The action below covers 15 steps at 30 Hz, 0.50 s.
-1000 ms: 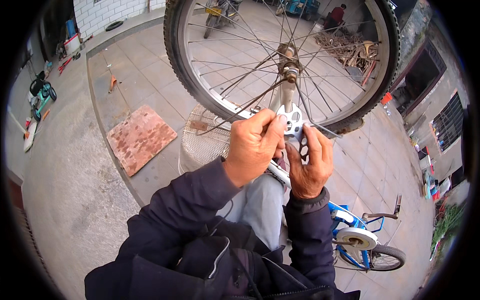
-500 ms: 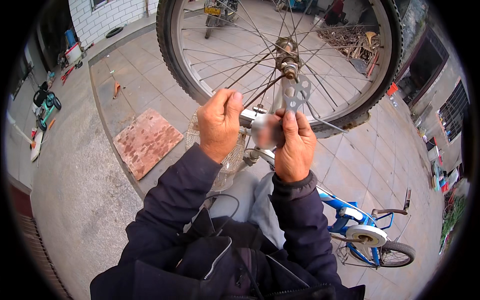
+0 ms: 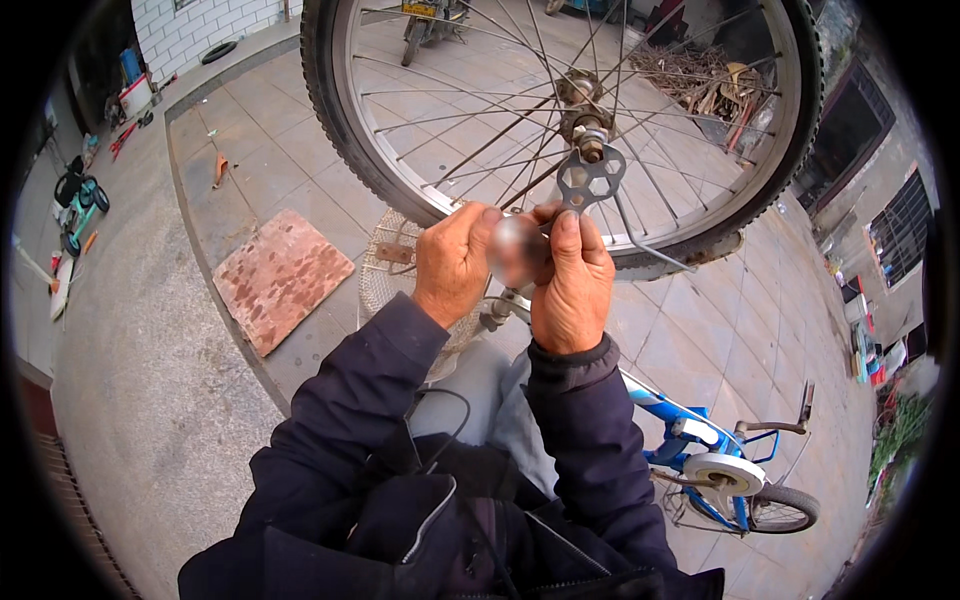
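Just below the hub (image 3: 580,100), the right hand (image 3: 572,296) has the spanner (image 3: 587,182) clamped by its lower end between thumb and fingers, a grip that seems to leave its holes clear near the nut (image 3: 592,151); whether the two touch, I cannot tell. Beside it, the left hand (image 3: 450,264) is curled, its fingertips too blurred to show whether they hold anything. Raised upright, the wheel (image 3: 327,110) probably puts its hub within easy reach.

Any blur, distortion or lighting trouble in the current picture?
Head view: a round blurred patch obscures detail between the left hand and right hand, while the flat wrench reads clearly; head view: fisheye bending, black corners; head view: soft daylight, no hard shadows, dark doorway at right.
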Motion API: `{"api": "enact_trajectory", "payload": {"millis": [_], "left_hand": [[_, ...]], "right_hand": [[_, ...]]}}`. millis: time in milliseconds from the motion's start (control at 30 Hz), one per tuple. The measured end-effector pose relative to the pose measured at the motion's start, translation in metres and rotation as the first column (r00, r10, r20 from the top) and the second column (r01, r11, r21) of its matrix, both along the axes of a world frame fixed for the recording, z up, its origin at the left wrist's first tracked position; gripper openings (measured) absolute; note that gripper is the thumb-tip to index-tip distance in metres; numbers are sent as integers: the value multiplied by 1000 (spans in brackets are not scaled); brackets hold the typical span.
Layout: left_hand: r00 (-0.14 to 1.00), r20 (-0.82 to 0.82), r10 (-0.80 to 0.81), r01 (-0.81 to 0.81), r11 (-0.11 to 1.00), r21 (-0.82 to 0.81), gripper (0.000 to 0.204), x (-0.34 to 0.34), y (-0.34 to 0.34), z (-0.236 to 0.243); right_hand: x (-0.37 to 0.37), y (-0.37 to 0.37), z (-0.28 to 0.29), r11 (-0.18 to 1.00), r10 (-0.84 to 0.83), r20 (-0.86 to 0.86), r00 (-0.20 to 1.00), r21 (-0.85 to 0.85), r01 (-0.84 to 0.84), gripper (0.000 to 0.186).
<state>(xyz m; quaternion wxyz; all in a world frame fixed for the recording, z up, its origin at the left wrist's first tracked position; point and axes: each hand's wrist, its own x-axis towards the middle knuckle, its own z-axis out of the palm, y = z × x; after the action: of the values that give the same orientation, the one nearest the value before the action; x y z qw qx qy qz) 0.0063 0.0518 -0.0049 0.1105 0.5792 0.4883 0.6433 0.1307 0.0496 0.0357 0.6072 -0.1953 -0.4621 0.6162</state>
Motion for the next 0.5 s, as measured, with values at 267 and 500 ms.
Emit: {"api": "enact_trajectory", "payload": {"millis": [267, 500], "left_hand": [[998, -55, 18, -21, 998, -52, 33, -2, -2, 0], [998, -25, 52, -51, 998, 49, 34, 3, 2, -4]], "right_hand": [[4, 1, -3, 1000, 25, -56, 998, -16, -26, 33], [5, 2, -2, 1000, -6, -7, 1000, -11, 6, 33]]}}
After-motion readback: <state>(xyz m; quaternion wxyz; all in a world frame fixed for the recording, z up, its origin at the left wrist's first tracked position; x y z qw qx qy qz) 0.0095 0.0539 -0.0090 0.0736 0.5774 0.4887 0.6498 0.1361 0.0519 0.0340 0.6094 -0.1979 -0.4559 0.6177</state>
